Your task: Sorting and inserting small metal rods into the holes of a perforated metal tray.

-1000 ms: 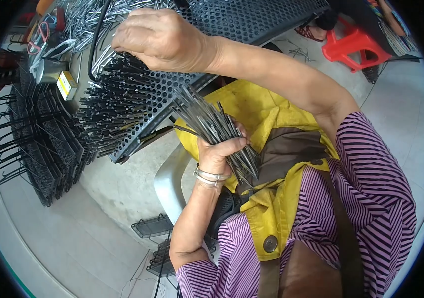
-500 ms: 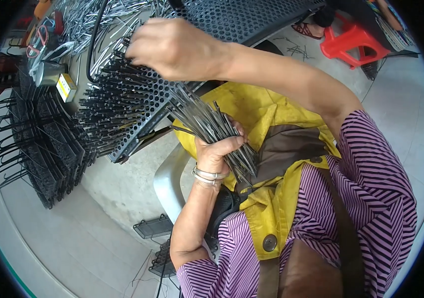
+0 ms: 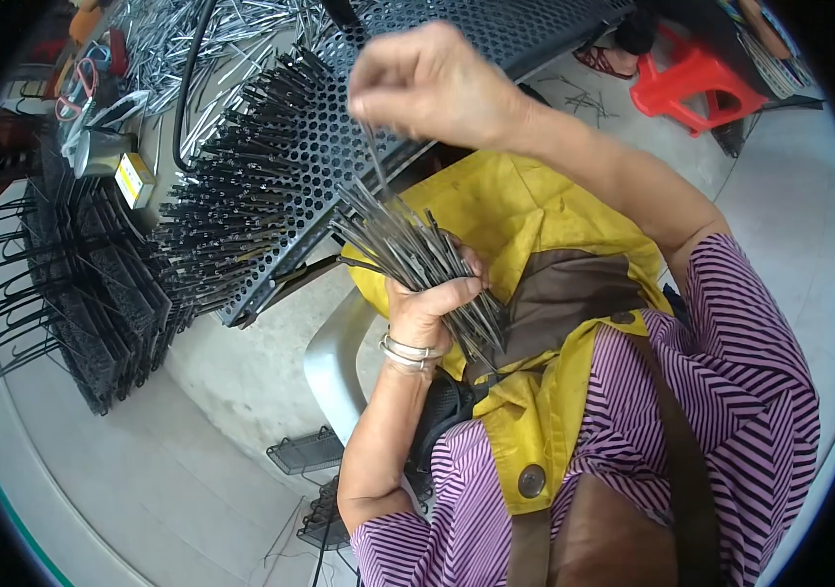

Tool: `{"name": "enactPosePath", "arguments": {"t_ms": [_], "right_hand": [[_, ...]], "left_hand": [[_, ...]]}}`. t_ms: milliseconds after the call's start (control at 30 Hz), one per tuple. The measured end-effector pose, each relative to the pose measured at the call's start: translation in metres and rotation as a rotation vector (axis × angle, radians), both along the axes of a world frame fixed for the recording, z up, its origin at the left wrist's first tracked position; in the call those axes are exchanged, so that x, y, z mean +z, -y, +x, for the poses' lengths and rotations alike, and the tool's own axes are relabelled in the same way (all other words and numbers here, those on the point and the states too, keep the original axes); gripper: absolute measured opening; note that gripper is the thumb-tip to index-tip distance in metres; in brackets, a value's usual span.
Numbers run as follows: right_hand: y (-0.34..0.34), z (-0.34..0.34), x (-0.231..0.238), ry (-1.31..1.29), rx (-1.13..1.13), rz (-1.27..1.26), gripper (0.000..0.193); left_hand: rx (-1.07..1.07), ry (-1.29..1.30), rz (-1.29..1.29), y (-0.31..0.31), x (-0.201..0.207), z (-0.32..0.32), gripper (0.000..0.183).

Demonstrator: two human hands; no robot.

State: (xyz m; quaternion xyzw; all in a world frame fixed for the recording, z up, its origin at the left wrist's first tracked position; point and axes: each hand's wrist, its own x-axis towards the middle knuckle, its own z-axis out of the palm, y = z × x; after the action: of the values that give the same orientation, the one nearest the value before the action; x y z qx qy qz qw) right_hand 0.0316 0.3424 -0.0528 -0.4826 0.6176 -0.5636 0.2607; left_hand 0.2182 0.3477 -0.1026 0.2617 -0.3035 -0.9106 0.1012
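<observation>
My left hand (image 3: 425, 318) is closed round a thick bundle of thin grey metal rods (image 3: 407, 243), slanting over my lap. Above it, to the right of the dark rods on the table, my right hand (image 3: 442, 88) pinches one thin rod (image 3: 375, 158), blurred by motion. The lower end of that rod comes down to the top of the bundle; whether it touches is unclear. A black perforated panel (image 3: 324, 191) lies beyond the bundle, with many dark rods (image 3: 231, 186) standing in its holes on the left side.
Loose rods (image 3: 168, 49) are heaped at the back left. Near them are red-handled scissors (image 3: 78, 90), a metal can (image 3: 99, 152) and a small yellow box (image 3: 134, 180). Black racks with hooks (image 3: 94, 284) stand at left. A red stool (image 3: 691, 88) is at far right.
My right hand has moved right, away from the standing dark rods, and a single rod now shows below its fingers. The left hand and its bundle have stayed almost still.
</observation>
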Motion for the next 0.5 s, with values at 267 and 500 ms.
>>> {"name": "enactPosePath", "arguments": {"t_ms": [267,500], "right_hand": [[0.054,-0.003,0.000,-0.448,-0.324,-0.573,0.006],[0.074,0.002,-0.016,-0.838,-0.104,-0.488,0.009]], "left_hand": [[0.013,0.028,0.027,0.000,-0.001,0.002,0.042],[0.006,0.026,0.022,0.001,0.001,-0.001,0.039]]}}
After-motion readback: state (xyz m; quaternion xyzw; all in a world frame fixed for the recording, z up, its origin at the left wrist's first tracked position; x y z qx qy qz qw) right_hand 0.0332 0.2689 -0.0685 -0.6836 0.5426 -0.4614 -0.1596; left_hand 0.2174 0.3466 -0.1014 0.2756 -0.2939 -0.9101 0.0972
